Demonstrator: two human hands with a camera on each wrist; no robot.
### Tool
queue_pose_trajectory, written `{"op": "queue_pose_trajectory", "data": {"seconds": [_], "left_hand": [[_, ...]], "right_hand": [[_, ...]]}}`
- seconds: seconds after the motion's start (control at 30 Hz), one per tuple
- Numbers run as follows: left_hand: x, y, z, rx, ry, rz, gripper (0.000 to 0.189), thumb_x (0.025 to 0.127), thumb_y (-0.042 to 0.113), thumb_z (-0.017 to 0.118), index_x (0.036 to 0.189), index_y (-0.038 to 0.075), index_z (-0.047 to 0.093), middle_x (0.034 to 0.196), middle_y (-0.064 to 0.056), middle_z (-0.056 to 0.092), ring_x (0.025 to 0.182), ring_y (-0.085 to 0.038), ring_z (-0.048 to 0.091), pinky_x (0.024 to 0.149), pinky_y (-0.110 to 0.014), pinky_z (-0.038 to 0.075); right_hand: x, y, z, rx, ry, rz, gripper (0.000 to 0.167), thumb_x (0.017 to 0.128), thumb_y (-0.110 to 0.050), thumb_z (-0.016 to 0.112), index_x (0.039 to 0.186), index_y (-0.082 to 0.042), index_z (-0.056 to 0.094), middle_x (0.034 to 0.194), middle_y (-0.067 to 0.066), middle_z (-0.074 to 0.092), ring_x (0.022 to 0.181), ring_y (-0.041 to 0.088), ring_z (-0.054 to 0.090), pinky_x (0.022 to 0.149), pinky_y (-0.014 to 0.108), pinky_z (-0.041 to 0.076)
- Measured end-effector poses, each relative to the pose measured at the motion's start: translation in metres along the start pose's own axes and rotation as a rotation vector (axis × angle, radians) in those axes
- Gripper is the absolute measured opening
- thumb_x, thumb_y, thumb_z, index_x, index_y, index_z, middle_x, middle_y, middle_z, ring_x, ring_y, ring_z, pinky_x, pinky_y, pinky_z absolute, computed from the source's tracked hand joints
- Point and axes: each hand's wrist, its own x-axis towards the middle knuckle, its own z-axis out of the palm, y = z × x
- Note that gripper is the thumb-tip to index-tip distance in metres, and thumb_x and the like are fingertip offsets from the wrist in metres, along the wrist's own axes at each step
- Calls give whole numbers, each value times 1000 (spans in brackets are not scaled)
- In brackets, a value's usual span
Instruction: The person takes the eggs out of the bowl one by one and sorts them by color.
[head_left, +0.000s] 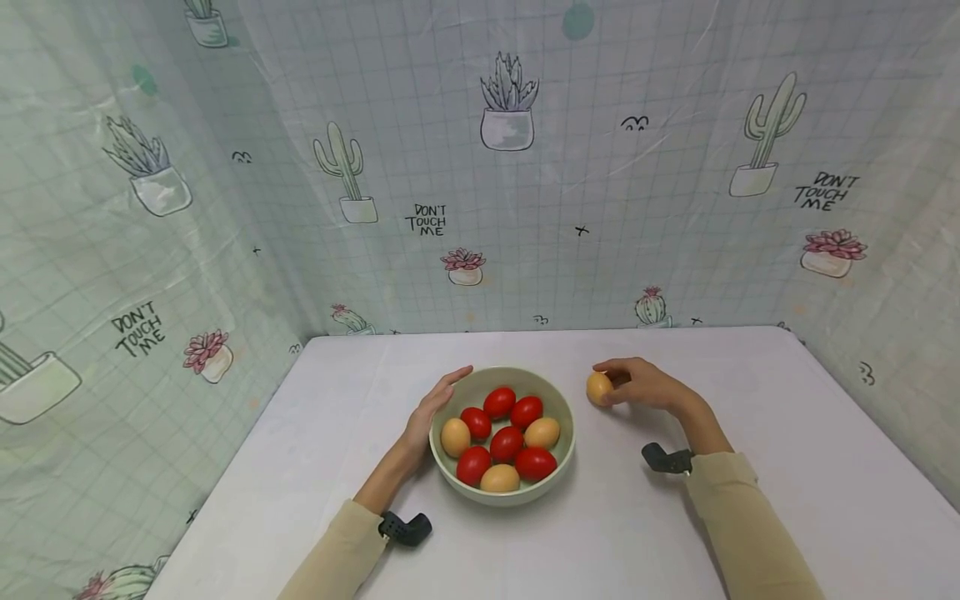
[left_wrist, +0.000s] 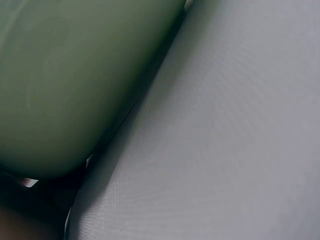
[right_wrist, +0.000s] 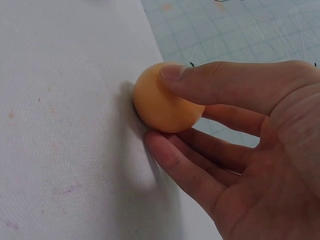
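I see the right hand (head_left: 641, 384) pinching one yellow egg (head_left: 597, 389) with thumb and fingers, toward the far edge of the table (head_left: 615, 533). The left hand (head_left: 431, 410) is not gripping; its straight fingers rest against the bowl (head_left: 498, 499), which holds six red eggs (head_left: 507, 445) and three other yellow eggs (head_left: 500, 479).

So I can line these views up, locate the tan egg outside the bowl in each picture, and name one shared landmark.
Head: right of centre, just right of the green bowl, the tan egg sits at the fingertips of the right hand.
Left wrist: not in it; the bowl's outer wall takes up the upper left.
Right wrist: upper middle, between thumb and fingers.
Shared landmark: the white tabletop.
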Motion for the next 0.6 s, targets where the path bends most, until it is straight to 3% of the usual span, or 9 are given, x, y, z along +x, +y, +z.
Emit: {"op": "queue_pose_trajectory", "data": {"seconds": [0.3, 0.6], "left_hand": [[1, -1, 0, -5, -6, -1, 53, 110, 35, 24, 161, 22, 34, 169, -1, 31, 157, -30, 29, 130, -52, 18], [1, 0, 1, -7, -1, 10, 53, 110, 34, 25, 161, 21, 35, 169, -2, 32, 156, -30, 31, 130, -52, 19]], "right_hand": [[0, 2, 0, -16, -3, -17, 64, 89, -23, 77, 143, 5, 55, 131, 22, 67, 117, 31, 63, 100, 43, 52], [-4, -4, -2, 27, -17, -24, 66, 89, -19, 76, 145, 7, 52, 134, 26, 65, 123, 38, 62, 105, 53, 50]]}}
